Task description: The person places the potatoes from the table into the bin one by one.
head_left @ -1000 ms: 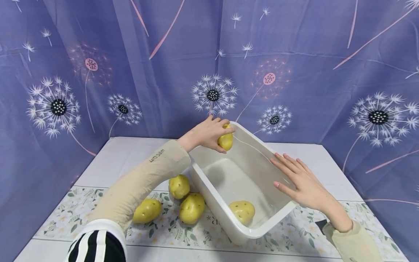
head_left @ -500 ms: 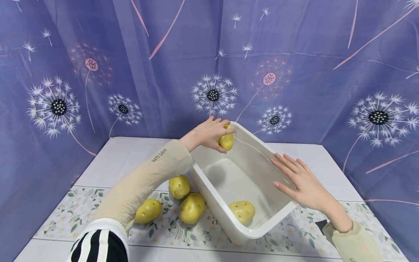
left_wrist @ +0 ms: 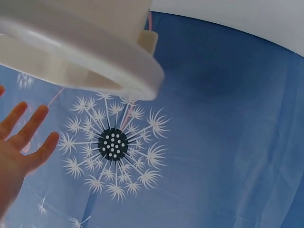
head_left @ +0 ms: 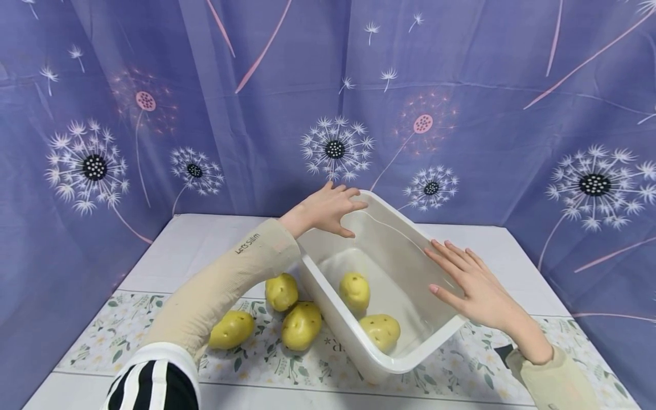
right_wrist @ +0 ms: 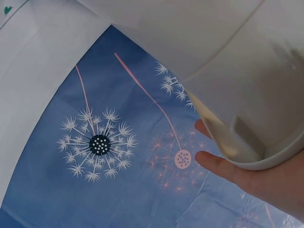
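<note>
Tub [head_left: 386, 273]: two potatoes [head_left: 355, 291] on its floor.
Table [head_left: 205, 230]: three potatoes [head_left: 301, 326], left of tub.
Left hand [head_left: 326, 209]: fingers spread, empty, over tub's far end.
Right hand [head_left: 474, 287]: fingers straight, at right rim.

Beige left arm sleeve [head_left: 220, 293], dark lettering [head_left: 247, 244], white band [head_left: 169, 352], black-and-white striped sleeve [head_left: 154, 388], beige right arm sleeve [head_left: 558, 378]

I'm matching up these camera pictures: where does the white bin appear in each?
Head: white bin just right of centre.
Left wrist: upper left, cut off by the frame.
Right wrist: upper right, also cut off.
Shared landmark: the dandelion-print curtain.
</note>
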{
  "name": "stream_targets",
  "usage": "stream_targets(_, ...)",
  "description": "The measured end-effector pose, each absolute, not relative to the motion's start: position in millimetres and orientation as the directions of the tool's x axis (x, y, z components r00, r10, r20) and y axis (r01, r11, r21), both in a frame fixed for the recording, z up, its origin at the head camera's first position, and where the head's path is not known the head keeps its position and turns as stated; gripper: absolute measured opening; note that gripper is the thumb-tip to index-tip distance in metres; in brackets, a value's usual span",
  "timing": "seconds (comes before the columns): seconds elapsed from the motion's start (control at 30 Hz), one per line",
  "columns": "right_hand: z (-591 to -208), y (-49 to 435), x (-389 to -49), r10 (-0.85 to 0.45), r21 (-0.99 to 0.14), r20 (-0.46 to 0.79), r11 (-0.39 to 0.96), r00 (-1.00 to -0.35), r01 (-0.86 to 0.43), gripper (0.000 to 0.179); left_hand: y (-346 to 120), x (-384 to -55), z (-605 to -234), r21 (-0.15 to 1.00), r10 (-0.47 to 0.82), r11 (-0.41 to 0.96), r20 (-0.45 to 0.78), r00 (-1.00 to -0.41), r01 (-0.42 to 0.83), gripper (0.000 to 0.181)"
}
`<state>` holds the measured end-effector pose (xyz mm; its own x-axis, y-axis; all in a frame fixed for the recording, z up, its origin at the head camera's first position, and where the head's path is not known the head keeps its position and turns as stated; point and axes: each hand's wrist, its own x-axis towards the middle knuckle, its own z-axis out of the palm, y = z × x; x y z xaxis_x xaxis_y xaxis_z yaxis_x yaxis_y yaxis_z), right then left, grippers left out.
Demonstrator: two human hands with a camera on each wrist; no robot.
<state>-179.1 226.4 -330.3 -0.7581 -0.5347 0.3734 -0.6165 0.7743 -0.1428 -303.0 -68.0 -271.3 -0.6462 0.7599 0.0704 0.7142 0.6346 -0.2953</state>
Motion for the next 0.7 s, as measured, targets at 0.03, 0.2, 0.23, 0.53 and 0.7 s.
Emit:
stream_targets(0.03, -330.1, 226.6, -179.2, -0.537, -0.142, 0.374, 0.773, -0.756, -0.619, 0.060, -68.1, -302.9, -271.0, -0.295, 0.759, 0.636, 0.071, -0.647, 0.713, 0.071)
stream_targets(0.2, -330.5, 226.7, -178.9, -0.532, -0.142, 0.376, 0.776, -0.759, -0.614, 0.061, -68.7, -300.8, -269.4, -0.293, 0.762, 0.634, 0.078, -0.643, 0.716, 0.071)
stream_targets(0.23, -330.9, 226.6, -178.8, -0.528, -0.144, 0.375, 0.778, -0.762, -0.611, 0.061, -68.9, -300.2, -269.1, -0.292, 0.763, 0.633, 0.078, -0.642, 0.717, 0.071)
stream_targets(0.53, -332.4, 226.1, -179.0, -0.524, -0.149, 0.378, 0.779, -0.763, -0.609, 0.060, -73.4, -294.9, -266.1, -0.309, 0.776, 0.617, 0.089, -0.624, 0.723, 0.068)
stream_targets(0.7, -332.5, 226.1, -179.3, -0.523, -0.150, 0.378, 0.779, -0.764, -0.608, 0.060, -78.0, -293.0, -263.6, -0.308, 0.790, 0.604, 0.111, -0.602, 0.735, 0.065)
